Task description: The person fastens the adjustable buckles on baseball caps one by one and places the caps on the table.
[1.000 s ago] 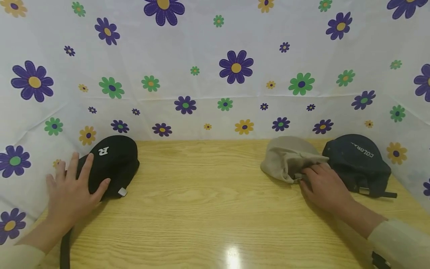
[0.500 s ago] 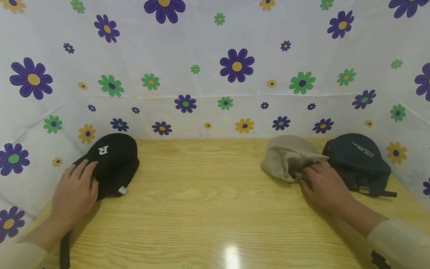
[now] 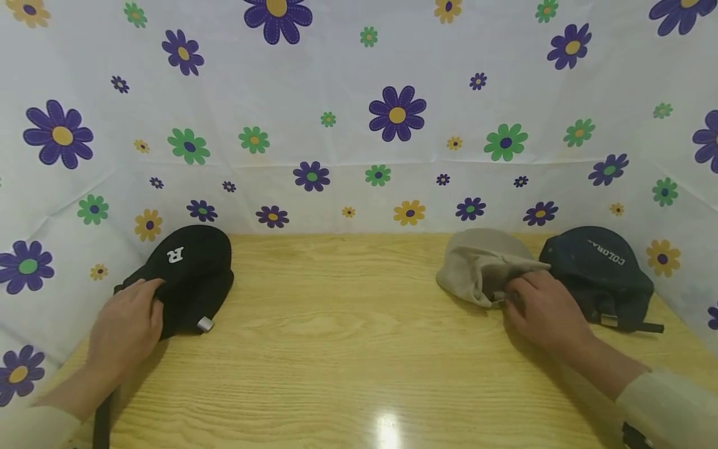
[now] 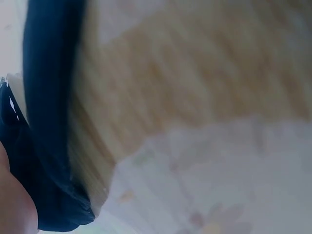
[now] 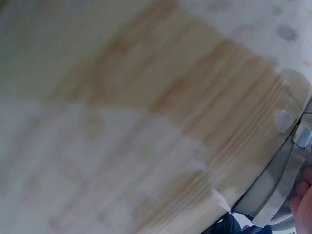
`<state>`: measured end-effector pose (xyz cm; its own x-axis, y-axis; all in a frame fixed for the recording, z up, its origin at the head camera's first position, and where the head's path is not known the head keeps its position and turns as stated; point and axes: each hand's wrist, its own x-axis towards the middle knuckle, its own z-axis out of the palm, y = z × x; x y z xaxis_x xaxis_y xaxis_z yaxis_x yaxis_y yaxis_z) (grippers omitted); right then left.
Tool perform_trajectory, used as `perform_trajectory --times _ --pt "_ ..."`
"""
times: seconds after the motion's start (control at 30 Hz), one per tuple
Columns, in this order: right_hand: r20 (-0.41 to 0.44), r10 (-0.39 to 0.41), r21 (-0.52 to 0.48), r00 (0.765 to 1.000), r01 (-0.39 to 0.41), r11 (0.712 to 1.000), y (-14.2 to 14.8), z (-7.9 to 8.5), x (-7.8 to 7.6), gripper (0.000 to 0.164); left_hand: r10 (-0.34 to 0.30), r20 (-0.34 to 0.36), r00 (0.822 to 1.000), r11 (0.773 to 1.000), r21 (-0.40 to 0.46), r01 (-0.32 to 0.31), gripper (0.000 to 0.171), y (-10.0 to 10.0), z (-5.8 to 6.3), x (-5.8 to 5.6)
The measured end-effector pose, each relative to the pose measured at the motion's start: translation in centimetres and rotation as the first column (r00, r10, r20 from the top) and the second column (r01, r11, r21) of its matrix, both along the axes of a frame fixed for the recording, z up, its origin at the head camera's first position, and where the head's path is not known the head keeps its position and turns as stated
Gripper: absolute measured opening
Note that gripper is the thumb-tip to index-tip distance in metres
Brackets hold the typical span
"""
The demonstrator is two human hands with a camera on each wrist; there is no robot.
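At the table's left sits a black cap (image 3: 193, 268) with a white letter R and a silver buckle on its strap. My left hand (image 3: 123, 330) grips its near left edge, fingers curled over the fabric. In the left wrist view, dark cap fabric (image 4: 46, 195) shows beside part of the hand. On the right side, a beige cap (image 3: 477, 268) lies with its opening toward me, its fabric creased. My right hand (image 3: 546, 312) pinches its rim near the back strap. The right wrist view shows the beige cap's buckle (image 5: 302, 136) close to the fingers.
A dark navy cap (image 3: 597, 274) with white lettering stands just right of the beige one, partly behind my right hand. A dark strap (image 3: 102, 418) hangs below my left wrist. The wooden table (image 3: 336, 337) meets a white flowered cloth (image 3: 348, 81) at back and sides.
My left hand, spread over the black cap a second ago, has drawn its fingers together and taken hold of the edge. The right hand stays almost where it was on the beige cap.
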<state>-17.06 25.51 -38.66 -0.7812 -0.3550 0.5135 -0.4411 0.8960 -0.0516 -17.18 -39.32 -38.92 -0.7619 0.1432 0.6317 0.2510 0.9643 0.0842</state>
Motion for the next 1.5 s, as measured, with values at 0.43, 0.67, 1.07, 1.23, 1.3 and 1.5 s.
perform_trajectory --times 0.43,0.67,1.07,1.23,1.3,1.5 --pt "0.177 -0.057 -0.053 0.983 0.067 0.996 -0.8 0.3 0.7 0.005 -0.057 0.029 0.998 0.998 0.032 0.056 0.028 2.4 0.6 0.7" --pt "0.306 -0.053 -0.039 0.951 0.068 0.997 -1.4 0.5 0.7 0.003 -0.049 0.085 0.995 0.998 0.042 0.045 0.029 3.4 0.7 1.1" --pt "0.343 -0.022 -0.07 0.939 0.049 0.996 -2.7 0.3 1.4 0.005 -0.099 0.098 0.99 0.995 0.036 0.096 0.027 6.1 1.2 0.9" --pt "0.349 -0.001 -0.082 0.937 0.032 0.996 -3.3 0.3 1.6 0.003 -0.116 0.09 0.989 0.993 0.03 0.114 0.027 7.1 1.3 0.9" --pt "0.345 0.004 -0.085 0.939 0.026 0.996 -3.4 0.3 1.7 0.004 -0.125 0.087 0.988 0.992 0.031 0.123 0.027 7.5 1.2 0.9" --pt "0.355 0.013 -0.084 0.935 0.018 0.996 -3.9 0.4 1.9 0.005 -0.16 0.071 0.985 0.987 0.017 0.159 0.027 8.6 1.1 0.9"
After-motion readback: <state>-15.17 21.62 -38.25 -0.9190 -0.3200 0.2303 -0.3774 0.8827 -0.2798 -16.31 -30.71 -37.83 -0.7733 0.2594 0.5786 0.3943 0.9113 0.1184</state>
